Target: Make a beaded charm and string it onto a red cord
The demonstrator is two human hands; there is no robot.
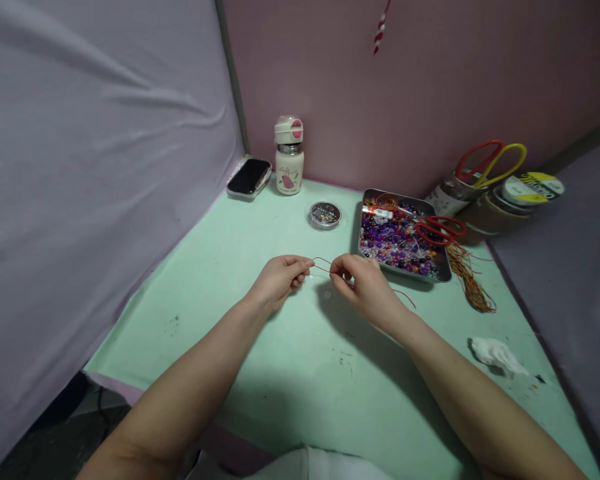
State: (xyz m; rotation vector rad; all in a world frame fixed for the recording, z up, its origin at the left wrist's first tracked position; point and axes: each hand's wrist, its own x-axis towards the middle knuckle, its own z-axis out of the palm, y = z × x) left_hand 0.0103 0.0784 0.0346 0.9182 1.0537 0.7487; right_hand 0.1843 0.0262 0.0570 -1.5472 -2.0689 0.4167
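Observation:
A thin red cord (pixel 323 259) runs between my two hands above the table, forming a small loop in the gap. My left hand (pixel 283 275) pinches one end of that loop between thumb and fingers. On the other side, my right hand (pixel 359 281) pinches the cord with its fingertips, and a loose tail of it sticks out past the wrist side. Just beyond my right hand sits a metal tray (pixel 443 275) full of purple, clear, orange and dark beads (pixel 393 237). Red-handled scissors (pixel 440 230) rest on the tray's right side.
A small round clear container (pixel 325 215) lies beyond my hands. Behind it are a white bottle (pixel 289 167) and a phone (pixel 250 176). Jars (pixel 500 207) with scissors stand at the back right, near a cord bundle (pixel 470 280) and crumpled white tissue (pixel 497 355).

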